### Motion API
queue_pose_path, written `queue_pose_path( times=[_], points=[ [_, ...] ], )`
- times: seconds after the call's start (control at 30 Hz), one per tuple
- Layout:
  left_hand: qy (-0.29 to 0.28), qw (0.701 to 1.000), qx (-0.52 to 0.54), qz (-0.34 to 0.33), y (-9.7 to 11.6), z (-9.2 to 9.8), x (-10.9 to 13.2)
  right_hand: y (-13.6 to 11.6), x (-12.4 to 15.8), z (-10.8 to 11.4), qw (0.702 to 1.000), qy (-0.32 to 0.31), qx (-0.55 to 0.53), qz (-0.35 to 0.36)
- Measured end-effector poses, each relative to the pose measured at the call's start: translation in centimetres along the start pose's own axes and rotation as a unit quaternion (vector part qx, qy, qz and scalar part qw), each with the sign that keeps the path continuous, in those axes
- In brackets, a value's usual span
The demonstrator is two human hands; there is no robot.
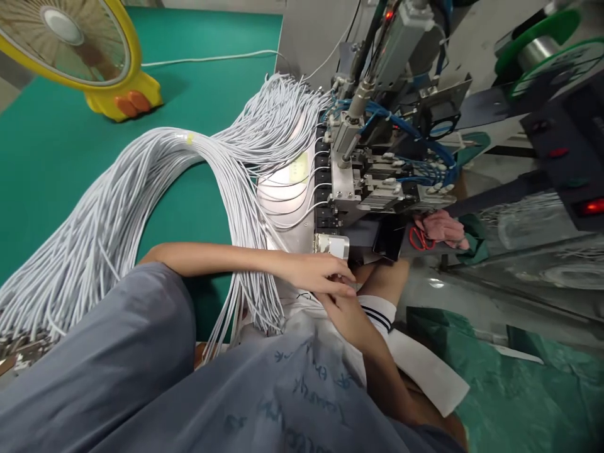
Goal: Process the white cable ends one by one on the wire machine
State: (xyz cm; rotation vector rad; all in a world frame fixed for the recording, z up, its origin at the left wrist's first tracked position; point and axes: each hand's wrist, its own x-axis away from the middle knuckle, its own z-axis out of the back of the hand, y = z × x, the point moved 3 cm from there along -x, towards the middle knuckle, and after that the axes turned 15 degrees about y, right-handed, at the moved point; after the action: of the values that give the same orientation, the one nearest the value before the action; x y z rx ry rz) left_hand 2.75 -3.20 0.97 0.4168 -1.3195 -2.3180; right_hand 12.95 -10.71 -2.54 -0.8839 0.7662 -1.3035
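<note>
My left hand (318, 274) reaches across from the left, over the bundle of white cables. Its fingers are loosely curled and meet my right hand (348, 318). Whether anything lies between the hands is hidden. The fingers of my right hand are mostly covered by the left. Just above them is a small white block (336, 246) at the front of the machine. A large bundle of white cables (189, 148) arches over the table. Several single cables run into the black row of slots (323, 179) along the machine's edge.
A yellow fan (125, 94) stands on the green tabletop (198, 34). The machine (352, 157) has blue air tubes. To its right are a dark phone (389, 238), red-handled scissors (418, 239), a pink cloth (443, 228) and a green wire spool (540, 50).
</note>
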Motion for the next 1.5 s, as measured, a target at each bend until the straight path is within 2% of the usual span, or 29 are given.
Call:
queue_pose_path(
  times=[0.1,0.17,0.27,0.33,0.4,0.5,0.6,0.67,0.77,0.87,0.97,1.03,1.13,1.27,1.33,1.37,1.43,1.5],
  points=[
    [0.015,1.0,0.011,0.009,-0.1,0.2,-0.1,-0.2,0.1,2.4,1.0,-0.004,0.014,-0.003],
    [0.026,0.999,0.036,0.016,-0.1,0.4,-0.2,-0.2,0.1,3.7,0.999,0.038,0.022,-0.024],
    [0.064,0.992,0.104,0.019,0.1,0.7,-0.2,0.1,0.0,5.0,0.984,0.161,-0.056,-0.06],
    [0.104,0.985,0.139,0.019,0.2,1.0,-0.2,0.4,0.0,5.5,0.953,0.256,-0.144,-0.068],
    [0.132,0.978,0.156,0.036,0.3,1.1,-0.2,0.7,-0.1,5.8,0.922,0.316,-0.216,-0.064],
    [0.15,0.974,0.153,0.079,0.3,1.0,-0.1,0.7,-0.3,5.6,0.907,0.31,-0.278,-0.061],
    [0.16,0.974,0.145,0.072,0.4,1.0,-0.1,0.4,-0.6,5.1,0.906,0.309,-0.282,-0.066],
    [0.141,0.971,0.182,0.068,0.3,0.8,0.0,0.2,-0.8,4.5,0.911,0.313,-0.259,-0.066],
    [0.13,0.969,0.202,0.065,0.2,0.6,0.0,-0.1,-1.0,4.1,0.921,0.338,-0.191,-0.042],
    [0.184,0.976,0.111,0.023,0.1,1.0,0.0,-0.7,-1.0,4.4,0.923,0.379,-0.07,0.011],
    [0.234,0.971,0.024,-0.032,0.0,1.4,0.0,-1.6,-1.2,4.8,0.933,0.352,0.035,0.059],
    [0.252,0.966,-0.004,-0.049,-0.2,1.5,0.0,-1.9,-1.5,5.1,0.942,0.325,0.062,0.065],
    [0.271,0.962,0.007,-0.035,-0.4,1.6,0.0,-1.9,-2.0,5.0,0.948,0.314,0.02,0.039],
    [0.284,0.957,0.064,0.009,-0.4,1.5,0.0,-1.1,-2.4,3.9,0.937,0.34,-0.08,0.003],
    [0.288,0.956,0.058,0.017,-0.5,1.5,0.0,-1.0,-2.4,3.3,0.929,0.359,-0.09,0.007],
    [0.294,0.955,0.034,0.004,-0.6,1.5,0.0,-1.0,-2.4,3.2,0.925,0.372,-0.075,0.018],
    [0.308,0.946,-0.071,-0.067,-0.8,1.7,0.0,-1.3,-2.4,3.3,0.916,0.396,-0.015,0.054],
    [0.308,0.913,-0.219,-0.155,-1.0,2.0,0.0,-1.6,-2.8,3.9,0.918,0.384,0.047,0.083]
  ],
)
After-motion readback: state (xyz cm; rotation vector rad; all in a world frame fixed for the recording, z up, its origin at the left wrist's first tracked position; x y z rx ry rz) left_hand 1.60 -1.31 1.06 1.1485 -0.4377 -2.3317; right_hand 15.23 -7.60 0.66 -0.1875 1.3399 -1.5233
